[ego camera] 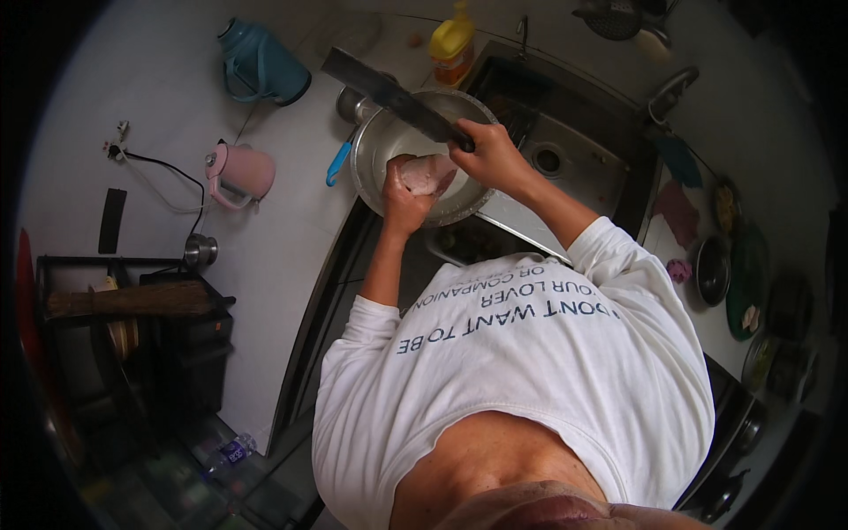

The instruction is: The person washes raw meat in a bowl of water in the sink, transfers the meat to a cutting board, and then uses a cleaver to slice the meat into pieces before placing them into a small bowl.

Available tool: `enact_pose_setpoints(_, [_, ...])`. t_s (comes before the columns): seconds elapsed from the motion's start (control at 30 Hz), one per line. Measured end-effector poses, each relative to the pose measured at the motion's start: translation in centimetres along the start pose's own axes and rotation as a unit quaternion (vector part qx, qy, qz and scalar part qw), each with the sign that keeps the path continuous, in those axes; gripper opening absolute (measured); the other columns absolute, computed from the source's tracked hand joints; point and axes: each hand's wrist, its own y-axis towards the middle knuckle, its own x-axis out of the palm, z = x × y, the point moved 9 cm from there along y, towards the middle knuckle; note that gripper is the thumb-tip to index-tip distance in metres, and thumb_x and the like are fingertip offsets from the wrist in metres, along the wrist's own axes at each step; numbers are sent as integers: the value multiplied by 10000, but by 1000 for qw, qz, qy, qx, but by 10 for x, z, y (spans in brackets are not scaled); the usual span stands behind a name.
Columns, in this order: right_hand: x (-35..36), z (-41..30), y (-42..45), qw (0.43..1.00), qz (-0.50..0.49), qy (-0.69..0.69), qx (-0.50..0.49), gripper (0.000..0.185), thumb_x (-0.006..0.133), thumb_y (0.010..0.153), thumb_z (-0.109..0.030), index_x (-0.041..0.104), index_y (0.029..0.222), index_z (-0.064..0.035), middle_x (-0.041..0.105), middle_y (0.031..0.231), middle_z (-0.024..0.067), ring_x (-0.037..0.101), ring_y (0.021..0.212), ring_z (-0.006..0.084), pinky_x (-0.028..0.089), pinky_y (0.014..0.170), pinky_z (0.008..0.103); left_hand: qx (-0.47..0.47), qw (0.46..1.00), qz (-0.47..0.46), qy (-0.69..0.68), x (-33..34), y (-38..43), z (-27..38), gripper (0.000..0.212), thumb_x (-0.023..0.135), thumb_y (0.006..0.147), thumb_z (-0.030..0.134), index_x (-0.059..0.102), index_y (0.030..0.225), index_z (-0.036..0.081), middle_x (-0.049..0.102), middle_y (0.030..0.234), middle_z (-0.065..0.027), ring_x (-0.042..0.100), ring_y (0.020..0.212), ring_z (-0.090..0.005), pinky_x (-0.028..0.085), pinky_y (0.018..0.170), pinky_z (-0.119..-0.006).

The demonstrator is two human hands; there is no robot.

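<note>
My left hand [405,199] grips a pale pink piece of raw meat [427,175] over a wide metal basin [372,139]. In my right hand [490,156] is the dark handle of a kitchen knife [391,94], probably a cleaver. Its broad dark blade points up and to the left, across the basin and past its far rim. The blade is raised away from the meat. My right fingers are close to the meat's right end; whether they touch it I cannot tell.
Right of the basin is a stainless steel sink [583,159] with a faucet [676,86]. A yellow bottle [453,50] stands behind. Leftward are a blue thermos [265,63], a pink electric kettle [242,173] and a blue-handled tool [338,163]. Bowls [713,271] line the right counter.
</note>
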Motion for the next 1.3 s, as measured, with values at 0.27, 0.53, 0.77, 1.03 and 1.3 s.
enact_pose_setpoints(0.27, [-32,10,-8,997,62,9,46,176,568,738,-101,562,854,32,499,552,33,435,515,59,373,463,236,-53,986,22,-158,-5,12,-8,545,552,508,-83,409,1024,15,485,949,-107,502,878,-214,412,799,-307])
enact_pose_setpoints(0.53, [-52,15,-28,973,93,173,117,208,578,735,-114,577,897,17,511,600,3,431,532,60,368,481,210,-113,972,-21,-204,3,18,-14,625,488,458,-85,417,1060,68,478,989,-67,502,923,-203,419,807,-292])
enact_pose_setpoints(0.77, [-73,-18,-49,979,152,-63,-119,232,647,620,-38,577,839,-13,603,728,142,613,646,251,480,558,287,-131,969,-31,-209,12,26,-22,568,541,502,-43,444,1053,59,483,997,-70,502,903,-171,431,759,-290])
enact_pose_setpoints(1.03, [-46,-40,-65,938,74,-233,-245,489,707,441,-96,538,899,-94,524,625,24,554,571,200,445,483,298,-126,916,-82,-371,33,33,13,417,610,760,195,400,1085,39,489,1044,-106,547,888,-177,484,734,-301])
enact_pose_setpoints(1.3, [-46,-36,-61,940,65,-242,-230,467,703,449,-100,535,884,-94,530,628,22,563,584,198,455,499,296,-110,977,-30,-179,28,44,-4,473,629,737,239,372,1087,51,474,1029,-94,522,913,-169,468,763,-294])
